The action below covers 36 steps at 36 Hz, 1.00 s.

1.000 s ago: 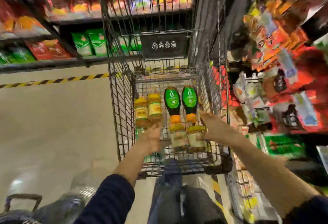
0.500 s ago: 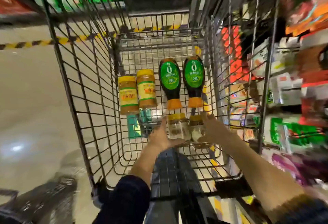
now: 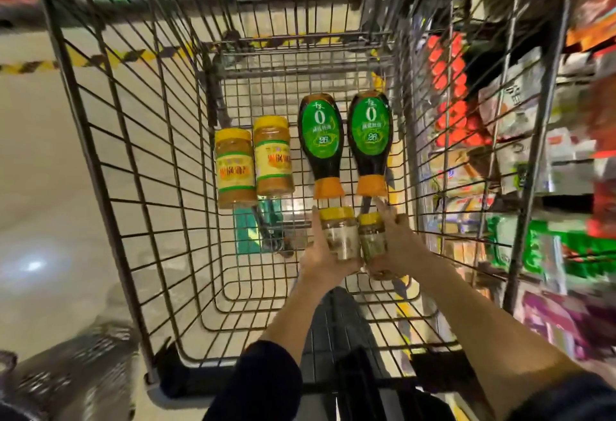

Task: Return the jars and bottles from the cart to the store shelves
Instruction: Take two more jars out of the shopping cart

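Note:
Inside the wire cart [image 3: 110, 160], two clear jars with yellow lids lie side by side near me. My left hand [image 3: 321, 259] grips the left jar [image 3: 340, 237] and my right hand [image 3: 398, 244] grips the right jar [image 3: 373, 242]. Just beyond them lie two dark bottles with green labels and orange caps, the left bottle [image 3: 321, 144] and the right bottle [image 3: 371, 140], caps pointing toward me. Further left lie two tan jars with yellow lids, the outer one [image 3: 235, 167] and the inner one [image 3: 273, 157].
Store shelves [image 3: 533, 140] packed with packets run along the right side of the cart. Pale floor [image 3: 40, 187] with a yellow-black striped line lies to the left. A dark basket [image 3: 66, 384] shows at the bottom left.
The view has dropped closer into the cart. Both hands moved from the cart's near end down onto the two clear jars and closed around them.

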Each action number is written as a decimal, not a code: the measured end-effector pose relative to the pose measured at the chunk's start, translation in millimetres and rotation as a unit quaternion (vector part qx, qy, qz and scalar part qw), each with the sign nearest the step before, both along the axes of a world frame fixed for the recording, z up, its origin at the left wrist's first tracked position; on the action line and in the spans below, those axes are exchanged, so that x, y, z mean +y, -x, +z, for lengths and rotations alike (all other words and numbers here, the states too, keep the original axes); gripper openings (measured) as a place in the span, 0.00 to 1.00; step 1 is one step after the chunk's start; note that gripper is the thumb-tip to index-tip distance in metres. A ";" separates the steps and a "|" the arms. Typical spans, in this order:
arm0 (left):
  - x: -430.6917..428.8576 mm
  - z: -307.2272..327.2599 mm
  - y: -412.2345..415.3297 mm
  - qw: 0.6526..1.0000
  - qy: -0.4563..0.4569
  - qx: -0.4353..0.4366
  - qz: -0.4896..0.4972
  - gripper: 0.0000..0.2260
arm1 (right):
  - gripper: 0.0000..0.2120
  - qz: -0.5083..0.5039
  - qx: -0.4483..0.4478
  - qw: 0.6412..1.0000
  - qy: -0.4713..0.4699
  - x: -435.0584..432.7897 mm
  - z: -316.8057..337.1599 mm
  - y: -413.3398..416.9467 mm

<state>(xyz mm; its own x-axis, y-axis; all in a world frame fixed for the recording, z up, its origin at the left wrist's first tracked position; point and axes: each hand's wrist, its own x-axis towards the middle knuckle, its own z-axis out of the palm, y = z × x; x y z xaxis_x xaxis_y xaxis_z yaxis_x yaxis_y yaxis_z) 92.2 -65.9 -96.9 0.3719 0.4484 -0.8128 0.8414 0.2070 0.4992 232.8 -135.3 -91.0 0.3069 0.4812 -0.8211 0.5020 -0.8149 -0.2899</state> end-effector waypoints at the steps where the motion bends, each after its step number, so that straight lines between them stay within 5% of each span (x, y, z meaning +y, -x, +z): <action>1: 1.3 -0.6 1.1 1.000 0.003 0.004 -0.008 0.58 | 0.60 -0.007 0.002 1.000 -0.003 -0.1 0.4 -1.2; 11: 26.5 19.0 16.4 0.999 0.025 -0.028 -0.034 0.58 | 0.46 -0.023 -0.040 0.998 -0.054 11.4 17.9 -3.5; 23: 62.1 94.5 25.4 0.990 -0.007 -0.134 0.051 0.61 | 0.51 -0.030 -0.003 0.989 -0.143 39.7 105.0 -17.8; 36: 88.7 248.2 -7.1 0.936 -0.215 -0.280 -0.018 0.55 | 0.51 -0.125 -0.063 0.915 -0.378 48.4 258.6 -56.0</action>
<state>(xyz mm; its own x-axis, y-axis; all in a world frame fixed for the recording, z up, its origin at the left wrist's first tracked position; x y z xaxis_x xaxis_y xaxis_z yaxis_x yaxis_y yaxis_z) 99.3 22.7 151.3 0.7062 0.6682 -0.2340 0.4264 -0.1377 0.8940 288.9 -86.9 167.7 0.5538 0.7991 -0.2339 0.3951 -0.4995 -0.7710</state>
